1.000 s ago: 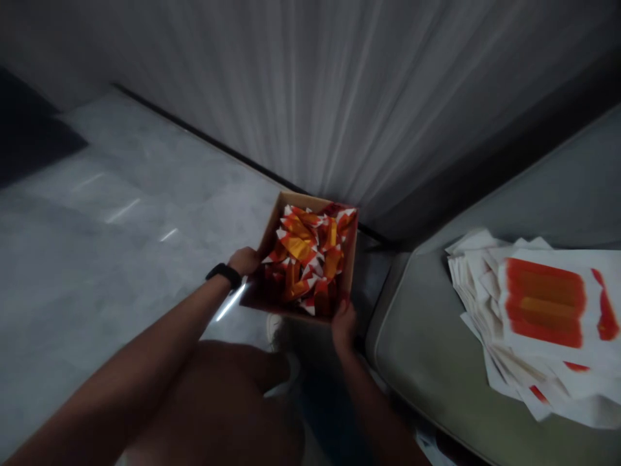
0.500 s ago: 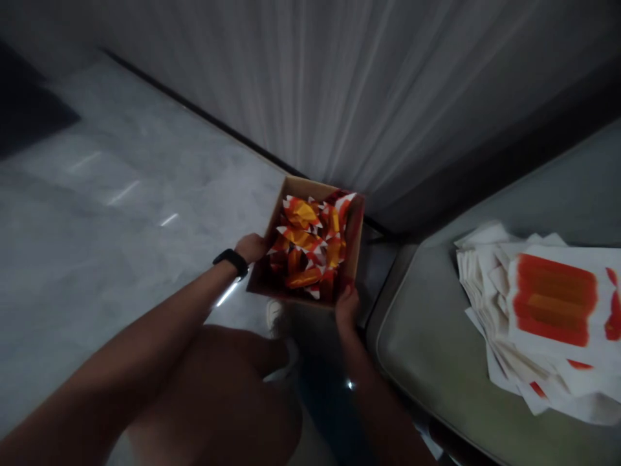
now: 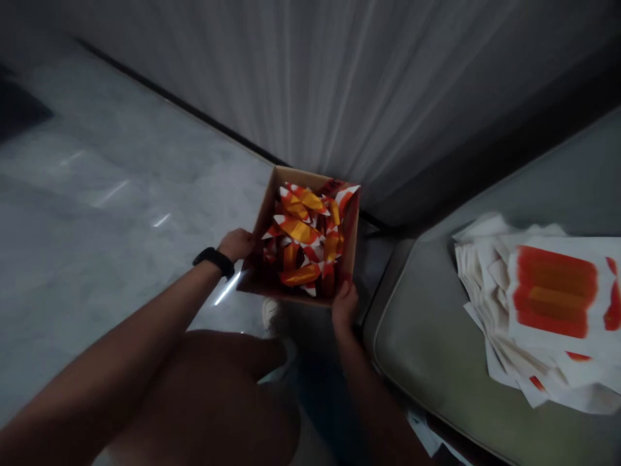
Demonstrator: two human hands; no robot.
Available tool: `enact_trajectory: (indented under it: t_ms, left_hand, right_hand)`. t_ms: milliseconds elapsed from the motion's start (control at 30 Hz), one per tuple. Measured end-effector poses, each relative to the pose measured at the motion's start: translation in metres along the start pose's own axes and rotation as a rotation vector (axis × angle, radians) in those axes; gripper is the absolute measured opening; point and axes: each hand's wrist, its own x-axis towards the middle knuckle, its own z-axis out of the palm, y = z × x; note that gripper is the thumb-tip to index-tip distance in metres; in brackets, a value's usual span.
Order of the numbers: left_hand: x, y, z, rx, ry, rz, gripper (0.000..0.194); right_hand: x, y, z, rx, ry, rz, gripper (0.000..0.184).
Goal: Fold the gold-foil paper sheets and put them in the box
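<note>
A brown cardboard box (image 3: 266, 206) hangs over the floor, filled with several folded red, orange and white paper pieces (image 3: 305, 244). My left hand (image 3: 236, 244), a black band on its wrist, grips the box's left wall. My right hand (image 3: 344, 305) grips its near right corner, fingers curled over the rim. My bare knee (image 3: 228, 382) sits below the box.
A grey-green cushioned seat (image 3: 427, 349) stands at the right, with a loose stack of white sheets printed red and orange (image 3: 543, 304) on it. A pale curtain (image 3: 339, 84) hangs behind the box. Grey marble floor (image 3: 97, 213) spreads to the left.
Both hands kept their grip while the box rose slightly and tipped a little; the papers inside shifted. The view swung a little to the right.
</note>
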Motion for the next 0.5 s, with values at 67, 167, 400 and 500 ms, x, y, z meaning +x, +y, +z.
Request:
enact_trajectory:
  t_ms: [67, 167, 400, 500]
  left_hand:
    - [0.001, 0.0, 0.002, -0.01, 0.0, -0.008, 0.047]
    - [0.005, -0.001, 0.007, 0.009, 0.002, 0.03, 0.045]
    - [0.017, -0.002, 0.013, 0.032, 0.041, -0.002, 0.048]
    - [0.014, 0.01, 0.008, 0.037, 0.074, 0.059, 0.042]
  right_hand:
    - [0.0, 0.003, 0.001, 0.002, 0.013, 0.005, 0.052]
    - [-0.003, 0.006, 0.003, -0.017, 0.018, 0.032, 0.053]
    - [-0.014, 0.003, 0.012, -0.001, 0.079, 0.018, 0.055]
    - [-0.026, -0.001, 0.013, 0.048, 0.121, 0.038, 0.058]
